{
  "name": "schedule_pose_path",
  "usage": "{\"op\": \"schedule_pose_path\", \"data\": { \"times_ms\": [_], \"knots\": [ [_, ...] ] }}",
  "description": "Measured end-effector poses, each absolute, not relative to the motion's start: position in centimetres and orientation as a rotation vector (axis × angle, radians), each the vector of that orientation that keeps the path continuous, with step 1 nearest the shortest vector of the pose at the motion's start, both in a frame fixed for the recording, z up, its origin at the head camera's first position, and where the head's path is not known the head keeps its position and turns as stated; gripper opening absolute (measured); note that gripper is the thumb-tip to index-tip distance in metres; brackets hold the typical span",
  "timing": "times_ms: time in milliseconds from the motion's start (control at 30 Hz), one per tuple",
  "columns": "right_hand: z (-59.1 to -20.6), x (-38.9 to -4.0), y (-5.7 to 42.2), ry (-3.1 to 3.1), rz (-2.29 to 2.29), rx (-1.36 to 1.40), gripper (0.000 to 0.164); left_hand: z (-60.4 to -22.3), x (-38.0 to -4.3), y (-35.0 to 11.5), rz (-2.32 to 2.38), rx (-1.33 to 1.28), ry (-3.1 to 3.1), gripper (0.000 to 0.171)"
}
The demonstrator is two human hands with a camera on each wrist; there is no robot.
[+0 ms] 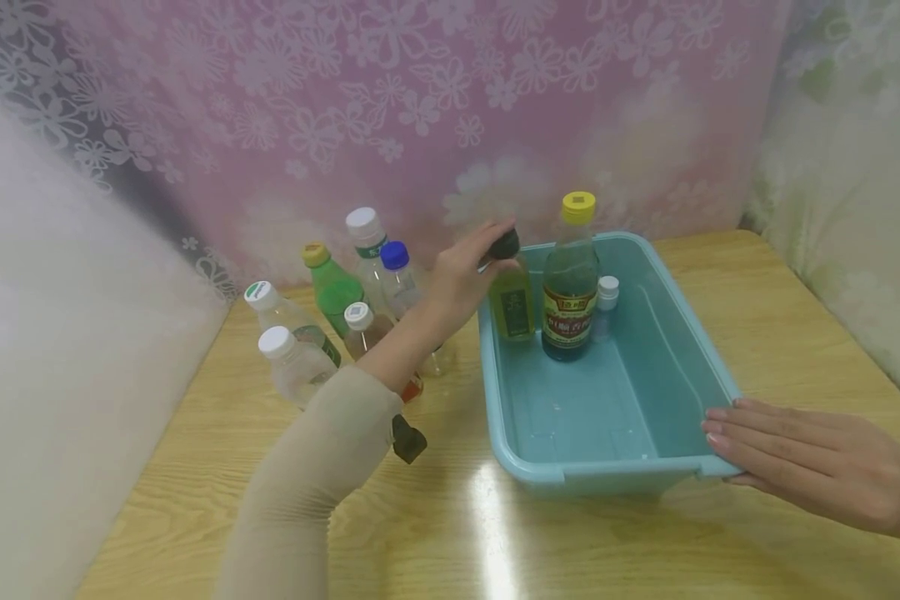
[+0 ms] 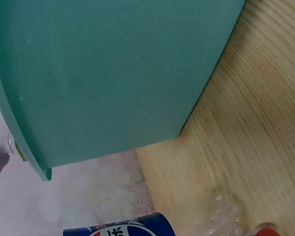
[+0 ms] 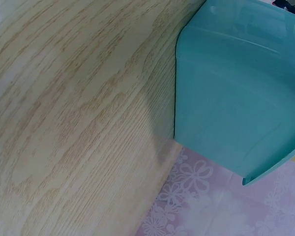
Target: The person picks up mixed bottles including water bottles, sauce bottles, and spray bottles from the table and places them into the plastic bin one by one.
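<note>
**Oil bottle in left hand, cap up, inside tub at its left wall**

Head view: I have the left hand (image 1: pixel 457 279) gripping the oil bottle (image 1: pixel 513 304) at its black cap (image 1: pixel 506 243), right of frame centre. The bottle points cap-up; its long axis runs nearly vertical, the top leaning slightly left, the dark label facing me. It is inside the blue tub (image 1: pixel 585 408), close to the left wall; I cannot tell whether its base touches the floor.

Edges: the yellow-capped bottle (image 1: pixel 568 300) stands upright just to the right, a narrow gap between the two. Behind it, farther right, is a small white-capped bottle (image 1: pixel 607 304). The tub's long axis runs from upper to lower frame, drifting right. Its floor shows bare from these bottles to the near wall. The right hand (image 1: pixel 817 462) grips nothing: straight fingers rest on the rim at the near right corner, lower right of frame.

Left of the tub, across a strip of table, bottles stand in a group, among them a green bottle (image 1: pixel 336 287) and a blue-capped bottle (image 1: pixel 399 283). In the left wrist view, a blue label (image 2: pixel 130 227) shows at the bottom edge.

Surface: wood-grain table (image 1: pixel 420 533), with a bright glare streak at lower centre. Room: pink floral wall covering (image 1: pixel 390 67) behind, paler surfaces at either side.
</note>
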State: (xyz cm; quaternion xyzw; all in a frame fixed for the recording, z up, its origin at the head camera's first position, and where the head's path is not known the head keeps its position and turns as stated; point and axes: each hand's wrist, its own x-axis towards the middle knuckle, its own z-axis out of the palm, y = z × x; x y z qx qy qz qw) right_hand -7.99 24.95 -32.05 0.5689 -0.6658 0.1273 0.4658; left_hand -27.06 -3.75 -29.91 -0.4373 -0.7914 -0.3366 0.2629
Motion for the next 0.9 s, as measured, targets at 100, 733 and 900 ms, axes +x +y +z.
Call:
{"op": "schedule_pose_path", "data": {
  "times_ms": [100, 733, 900],
  "knots": [
    [-32.1, -7.9, 25.1, -1.649, 0.303, 1.388, 0.033, -30.1, -27.5, -3.3, -0.878, -1.163, -2.182, 0.045],
    [-33.3, -8.4, 26.1, -1.639, 0.352, 1.435, 0.032, -30.7, -28.4, -1.8, -0.805, -1.016, -2.578, 0.050],
    [-32.7, -8.3, 25.8, -1.648, 0.324, 1.421, 0.034, -29.9, -28.1, -1.9, -0.640, -0.981, -2.626, 0.049]
  ]
}}
